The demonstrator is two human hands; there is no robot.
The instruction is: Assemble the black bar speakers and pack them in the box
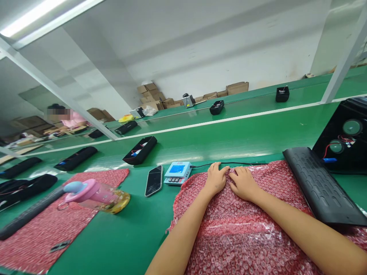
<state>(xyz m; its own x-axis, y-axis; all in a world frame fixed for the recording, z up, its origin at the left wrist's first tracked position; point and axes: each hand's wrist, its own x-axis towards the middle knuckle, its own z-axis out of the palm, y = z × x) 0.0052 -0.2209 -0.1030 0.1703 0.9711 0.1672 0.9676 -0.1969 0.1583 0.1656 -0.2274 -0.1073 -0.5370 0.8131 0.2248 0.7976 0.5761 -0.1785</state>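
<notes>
Both hands rest on a sheet of pink bubble wrap (229, 229) near its far edge. My left hand (216, 178) lies with its fingers spread and slightly bent, the thumb side toward the other hand. Close beside it on the right, my right hand (243, 183) has its fingers apart on the wrap. Neither holds anything that I can see. Left of the hands stands a light blue device (177, 173) with a lit screen and a dark cable. A phone (154, 180) lies beside it. A black perforated panel (323, 187) rests at the right of the wrap.
A pink-lidded bottle (96, 195) lies near another bubble wrap sheet (43, 229) on the left. Black housings (140, 150) with wires sit along the green bench (114, 236). A large black housing (346, 133) stands at right. A person in pink (73, 119) is at far left.
</notes>
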